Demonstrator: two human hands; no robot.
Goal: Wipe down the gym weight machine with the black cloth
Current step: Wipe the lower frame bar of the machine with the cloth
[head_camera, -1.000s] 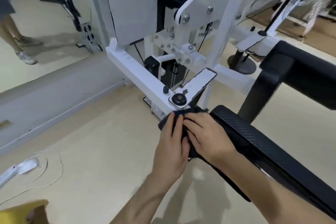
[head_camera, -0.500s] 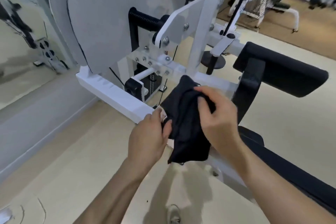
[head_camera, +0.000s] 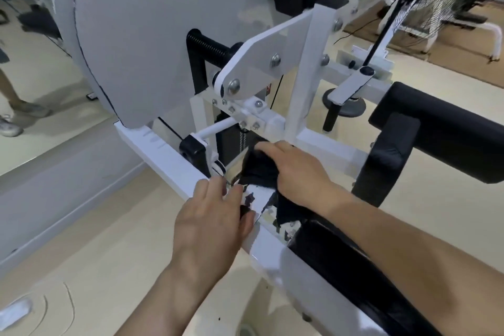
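One view, from the head camera, is available. The black cloth (head_camera: 259,172) is bunched on the white frame of the weight machine (head_camera: 308,76), at the junction just below the bolted pivot bracket (head_camera: 261,63). It is covered by the right hand (head_camera: 297,172), whose fingers (head_camera: 272,148) are curled over the bundle, the index finger stretched along its upper edge. The left hand (head_camera: 212,215) is laid on the slanted white beam (head_camera: 163,155) just beside the cloth, its fingers (head_camera: 210,185) nearly straight and close together, with nothing seen to be held. For this step, the cloth should be kept flat under the palm and pressure applied evenly along the beam; bolt heads and the recess beside the dark weight stack (head_camera: 234,142) are best worked with a folded corner. The left hand should be kept out of the wiping path. The lower part of the cloth is hidden behind the right wrist. The plate between the hands is smeared and hard to read. The seat pad (head_camera: 354,275) is cut off at the lower right edge.
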